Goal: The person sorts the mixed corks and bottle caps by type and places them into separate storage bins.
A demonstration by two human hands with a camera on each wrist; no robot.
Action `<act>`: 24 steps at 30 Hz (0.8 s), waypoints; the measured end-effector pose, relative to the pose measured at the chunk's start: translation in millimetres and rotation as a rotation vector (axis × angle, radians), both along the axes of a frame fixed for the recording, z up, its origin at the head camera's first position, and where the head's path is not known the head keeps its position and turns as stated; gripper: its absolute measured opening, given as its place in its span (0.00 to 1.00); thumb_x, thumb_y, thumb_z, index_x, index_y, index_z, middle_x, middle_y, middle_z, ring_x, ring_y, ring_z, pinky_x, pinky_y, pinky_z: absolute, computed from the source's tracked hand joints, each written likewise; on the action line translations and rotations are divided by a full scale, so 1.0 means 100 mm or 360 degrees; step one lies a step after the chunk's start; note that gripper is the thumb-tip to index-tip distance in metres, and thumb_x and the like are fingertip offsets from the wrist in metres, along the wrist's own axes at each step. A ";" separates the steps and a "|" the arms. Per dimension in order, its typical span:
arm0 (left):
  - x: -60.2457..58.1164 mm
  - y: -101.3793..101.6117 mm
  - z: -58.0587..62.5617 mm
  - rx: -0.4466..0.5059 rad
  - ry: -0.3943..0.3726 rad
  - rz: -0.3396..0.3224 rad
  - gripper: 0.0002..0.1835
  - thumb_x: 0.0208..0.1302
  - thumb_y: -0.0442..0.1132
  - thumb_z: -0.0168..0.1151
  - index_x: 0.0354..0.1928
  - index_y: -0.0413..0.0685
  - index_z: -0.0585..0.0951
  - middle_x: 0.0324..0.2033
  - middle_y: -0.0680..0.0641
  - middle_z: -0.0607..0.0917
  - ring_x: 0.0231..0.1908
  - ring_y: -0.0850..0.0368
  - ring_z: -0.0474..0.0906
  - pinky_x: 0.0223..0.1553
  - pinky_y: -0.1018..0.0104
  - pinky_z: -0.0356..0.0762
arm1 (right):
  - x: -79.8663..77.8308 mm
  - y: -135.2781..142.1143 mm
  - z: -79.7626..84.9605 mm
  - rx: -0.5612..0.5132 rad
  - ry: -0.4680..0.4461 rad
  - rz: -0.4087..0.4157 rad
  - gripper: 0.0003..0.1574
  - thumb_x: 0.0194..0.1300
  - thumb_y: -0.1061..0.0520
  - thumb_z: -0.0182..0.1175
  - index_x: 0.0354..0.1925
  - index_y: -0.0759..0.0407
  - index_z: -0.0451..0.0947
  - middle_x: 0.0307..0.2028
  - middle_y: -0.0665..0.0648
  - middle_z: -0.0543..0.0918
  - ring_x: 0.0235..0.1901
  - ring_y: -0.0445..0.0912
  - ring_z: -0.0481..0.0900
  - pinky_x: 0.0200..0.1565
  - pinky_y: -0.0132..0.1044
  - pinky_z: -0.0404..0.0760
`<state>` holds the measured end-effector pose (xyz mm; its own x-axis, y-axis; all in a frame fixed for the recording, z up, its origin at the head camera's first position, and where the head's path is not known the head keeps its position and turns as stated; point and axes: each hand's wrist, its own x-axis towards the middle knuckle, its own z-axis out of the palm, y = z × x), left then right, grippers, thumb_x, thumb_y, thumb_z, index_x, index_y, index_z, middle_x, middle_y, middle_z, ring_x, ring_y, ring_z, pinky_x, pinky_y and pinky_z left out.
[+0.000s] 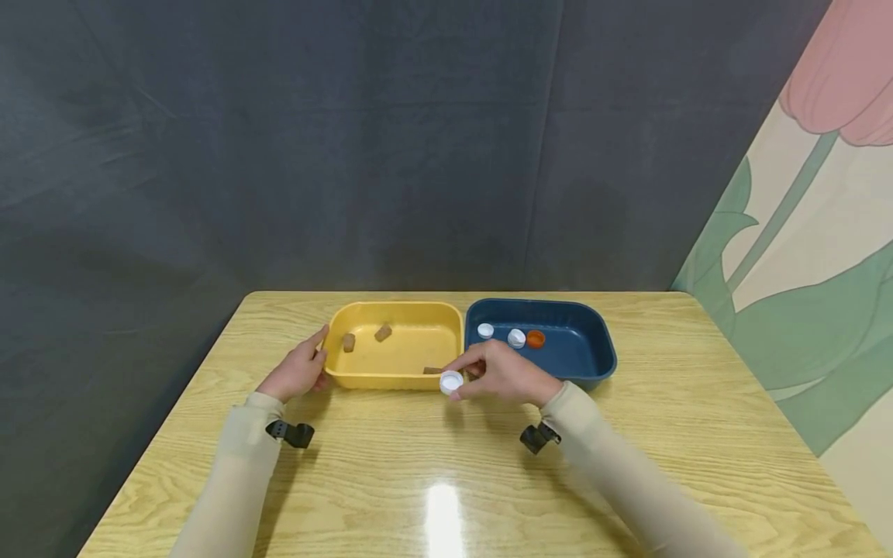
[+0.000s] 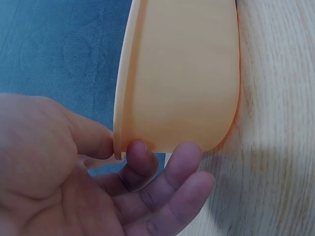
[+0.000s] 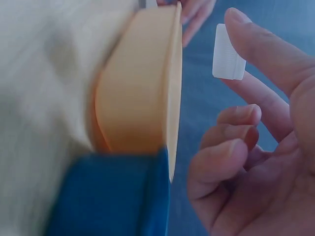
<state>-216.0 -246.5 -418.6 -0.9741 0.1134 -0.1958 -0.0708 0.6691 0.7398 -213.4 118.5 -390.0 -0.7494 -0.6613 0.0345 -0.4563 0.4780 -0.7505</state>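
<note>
A white bottle cap [image 1: 451, 382] is pinched between the thumb and index finger of my right hand [image 1: 505, 373], just above the front rim of the yellow bin [image 1: 408, 353] near its right corner. The right wrist view shows the same cap [image 3: 224, 54] side-on, its ribbed side visible. At the bin's left end, my left hand [image 1: 293, 373] grips the rim; up close, thumb and fingers meet the bin's edge [image 2: 187, 73]. Inside the yellow bin lie brown cork-like pieces [image 1: 383, 332], one partly hidden by the front wall.
Against the yellow bin's right side stands a dark blue bin [image 1: 568, 353]. It holds white caps [image 1: 516, 338] and an orange cap [image 1: 536, 339]. Both bins are on a wooden table [image 1: 377, 473], with a dark cloth [image 1: 446, 170] behind and a painted wall [image 1: 802, 333] at right.
</note>
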 end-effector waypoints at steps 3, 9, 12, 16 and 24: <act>0.00 0.00 0.00 -0.0007 0.0007 0.0000 0.31 0.81 0.34 0.37 0.80 0.41 0.43 0.32 0.37 0.78 0.28 0.50 0.77 0.34 0.58 0.80 | -0.06 0.12 0.07 0.0016 0.0021 -0.0054 0.18 0.56 0.49 0.76 0.47 0.47 0.89 0.25 0.49 0.71 0.28 0.44 0.65 0.31 0.33 0.64; -0.02 -0.03 -0.01 0.0000 -0.0001 -0.0012 0.31 0.81 0.35 0.36 0.80 0.41 0.42 0.32 0.37 0.78 0.28 0.50 0.77 0.34 0.58 0.80 | -0.20 0.33 0.15 0.0109 0.0082 -0.0186 0.22 0.55 0.46 0.76 0.49 0.46 0.88 0.21 0.50 0.67 0.21 0.44 0.61 0.26 0.33 0.60; -0.02 -0.03 -0.01 -0.0002 -0.0009 -0.0009 0.31 0.81 0.35 0.36 0.80 0.42 0.42 0.32 0.37 0.78 0.28 0.50 0.77 0.34 0.58 0.80 | -0.28 0.42 0.17 0.0130 0.0072 -0.0228 0.24 0.55 0.45 0.75 0.50 0.48 0.87 0.20 0.51 0.67 0.21 0.45 0.61 0.26 0.34 0.61; -0.02 -0.02 0.00 -0.0004 -0.0004 -0.0008 0.31 0.81 0.35 0.37 0.80 0.41 0.42 0.33 0.36 0.78 0.29 0.49 0.77 0.34 0.57 0.80 | -0.40 0.52 0.20 0.0150 0.0053 -0.0304 0.25 0.56 0.45 0.75 0.51 0.49 0.87 0.21 0.51 0.69 0.22 0.46 0.63 0.27 0.35 0.62; -0.01 -0.01 -0.01 -0.0019 0.0006 -0.0011 0.31 0.81 0.34 0.37 0.79 0.40 0.43 0.32 0.36 0.78 0.28 0.49 0.77 0.34 0.56 0.80 | -0.61 0.68 0.22 0.0185 0.0010 -0.0406 0.24 0.57 0.46 0.75 0.51 0.51 0.87 0.19 0.52 0.68 0.19 0.47 0.65 0.25 0.35 0.64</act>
<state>-217.1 -247.7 -419.1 -0.9740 0.1176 -0.1937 -0.0637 0.6784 0.7319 -274.7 186.6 -367.6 -0.8922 -0.4510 -0.0253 -0.3148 0.6609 -0.6813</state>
